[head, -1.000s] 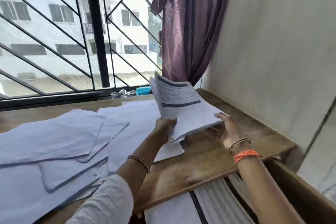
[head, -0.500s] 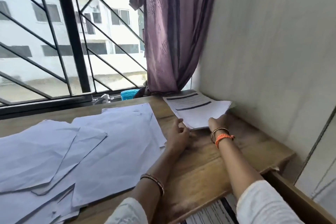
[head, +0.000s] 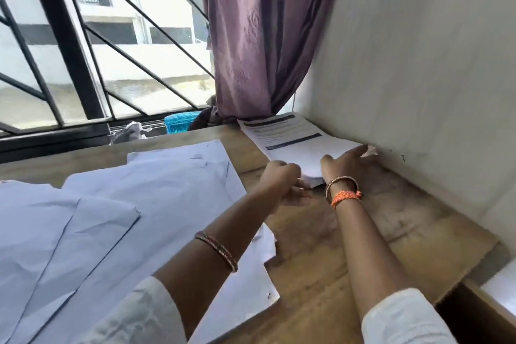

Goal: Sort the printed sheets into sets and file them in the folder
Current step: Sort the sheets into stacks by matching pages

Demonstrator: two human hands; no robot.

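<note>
A stack of printed sheets (head: pixel 293 142), its top page marked with dark bars, lies flat on the wooden table (head: pixel 321 254) in the far right corner, against the wall and under the curtain. My left hand (head: pixel 282 181) has curled fingers at the stack's near corner, with the thumb below the edge. My right hand (head: pixel 346 162) lies flat on the stack's right side, fingers stretched toward the wall. No folder is in view.
Several loose white sheets (head: pixel 139 204) overlap across the left half of the table. A purple curtain (head: pixel 259 36) hangs at the back, the wall (head: pixel 418 64) closes the right side, and a barred window (head: pixel 83 50) runs behind. A blue object (head: pixel 178 123) sits on the sill.
One second ago both hands held the stack tilted above the table. It now lies flat in the far right corner, and both hands have moved forward with it.
</note>
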